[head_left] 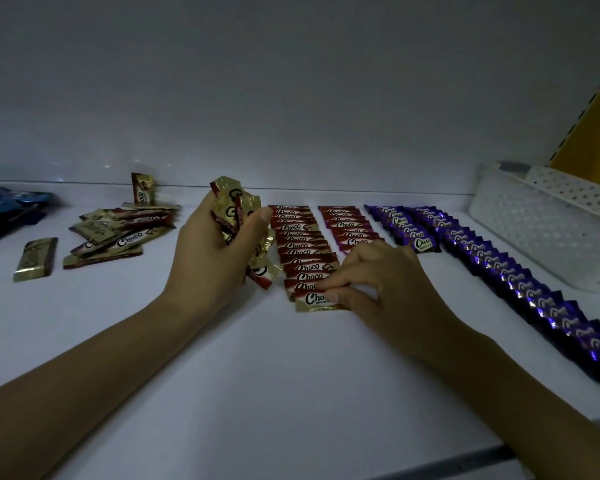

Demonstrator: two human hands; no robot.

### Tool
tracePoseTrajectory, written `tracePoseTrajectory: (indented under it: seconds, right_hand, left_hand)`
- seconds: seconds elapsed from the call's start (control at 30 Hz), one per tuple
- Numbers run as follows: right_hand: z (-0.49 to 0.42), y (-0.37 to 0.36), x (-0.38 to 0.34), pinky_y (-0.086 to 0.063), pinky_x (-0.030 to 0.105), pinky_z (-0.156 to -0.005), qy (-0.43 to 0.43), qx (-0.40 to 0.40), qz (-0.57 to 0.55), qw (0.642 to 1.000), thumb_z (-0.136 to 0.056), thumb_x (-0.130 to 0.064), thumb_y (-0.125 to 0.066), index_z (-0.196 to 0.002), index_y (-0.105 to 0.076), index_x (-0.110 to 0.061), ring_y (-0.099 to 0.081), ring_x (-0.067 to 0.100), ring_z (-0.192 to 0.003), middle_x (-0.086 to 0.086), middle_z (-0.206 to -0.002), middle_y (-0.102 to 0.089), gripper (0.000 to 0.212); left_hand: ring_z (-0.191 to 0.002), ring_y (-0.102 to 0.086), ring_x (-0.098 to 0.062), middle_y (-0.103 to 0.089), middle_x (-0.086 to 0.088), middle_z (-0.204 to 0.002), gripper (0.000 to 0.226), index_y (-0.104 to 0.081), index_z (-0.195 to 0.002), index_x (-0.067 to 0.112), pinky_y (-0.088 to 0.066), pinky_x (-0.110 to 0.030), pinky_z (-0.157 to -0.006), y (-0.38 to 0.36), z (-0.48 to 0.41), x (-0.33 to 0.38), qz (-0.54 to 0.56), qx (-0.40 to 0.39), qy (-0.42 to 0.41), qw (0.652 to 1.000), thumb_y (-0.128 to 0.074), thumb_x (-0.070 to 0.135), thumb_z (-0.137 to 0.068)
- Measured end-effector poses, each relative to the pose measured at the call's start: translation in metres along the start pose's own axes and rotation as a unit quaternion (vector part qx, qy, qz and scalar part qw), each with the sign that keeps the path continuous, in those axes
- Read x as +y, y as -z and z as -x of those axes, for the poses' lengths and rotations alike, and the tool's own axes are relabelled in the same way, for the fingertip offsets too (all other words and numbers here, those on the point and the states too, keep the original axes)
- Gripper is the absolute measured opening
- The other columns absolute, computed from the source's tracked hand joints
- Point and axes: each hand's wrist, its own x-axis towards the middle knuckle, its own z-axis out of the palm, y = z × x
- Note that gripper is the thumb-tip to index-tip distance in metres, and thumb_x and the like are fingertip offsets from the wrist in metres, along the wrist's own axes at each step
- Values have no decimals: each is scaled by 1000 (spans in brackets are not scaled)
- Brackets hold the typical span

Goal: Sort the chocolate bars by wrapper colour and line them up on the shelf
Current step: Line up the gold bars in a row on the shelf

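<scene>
Both hands are busy: left hand (pixel 219 251) clutches a fistful of gold-and-red bars (pixel 232 209), and right hand (pixel 378 282) pinches the right end of the front bar (pixel 312 301), which lies flat at the near end of the gold-and-red row (pixel 298 244) on the shelf (pixel 257 375).

These look feather-light, with thin, slick, crinkly foil, so they'd likely slide or fan out under a nudge. The crimped wrapper end is probably the safest place to pinch. Squeeze the middle and the chocolate could snap.

Now orientation: the front bar's long axis runs left to right, with the "Choco" lettering reading upright toward the person. It overlaps the bar behind like a shingle, and the row itself runs from the back wall toward the front edge.

A loose pile (pixel 118 233) waits at the left, pointing every which way, and purple rows (pixel 520 278) sit at the right.
</scene>
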Motion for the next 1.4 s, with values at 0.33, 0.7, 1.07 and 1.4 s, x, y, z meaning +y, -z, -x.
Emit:
tracePoseTrajectory:
  seconds: [0.33,0.7,1.07,1.4]
  right_hand:
    - [4,5,-4,-19,19,-82,-6,-28,-30,999,-80,-48,-47,-101,-73,-28,-45,0,-96,-15,-98,-60,39]
    - [-3,-7,-10,-17,19,-77,-1,21,8,1000,-81,-35,-71,-98,-70,-25,-40,1,-95,-21,-93,-47,19]
    - [-1,-10,-6,-18,20,-76,-11,30,11,999,-84,-38,-67,-103,-70,-25,-47,6,-98,-12,-100,-57,24]
    - [1,-4,-15,-37,13,-69,-27,114,-137,984,-86,-37,-60,-82,-69,-22,-53,0,-74,-18,-72,-56,18]
  left_hand:
    - [-62,-63,1,-67,19,-70,12,-54,-84,22,-42,-8,-47,1,0,0,12,4,-1,1000,-59,30,-92]
    - [-66,-64,-2,-66,7,-74,16,-55,-87,13,-45,-12,-52,1,-1,-1,2,8,-4,1000,-60,28,-92]
    - [-61,-63,1,-67,16,-70,12,-54,-85,20,-42,-9,-46,0,0,1,11,-1,8,1000,-59,28,-93]
    - [-76,-71,-12,-72,5,-82,24,-57,-97,21,-53,-22,-53,-5,6,13,213,-63,118,968,-60,36,-79]
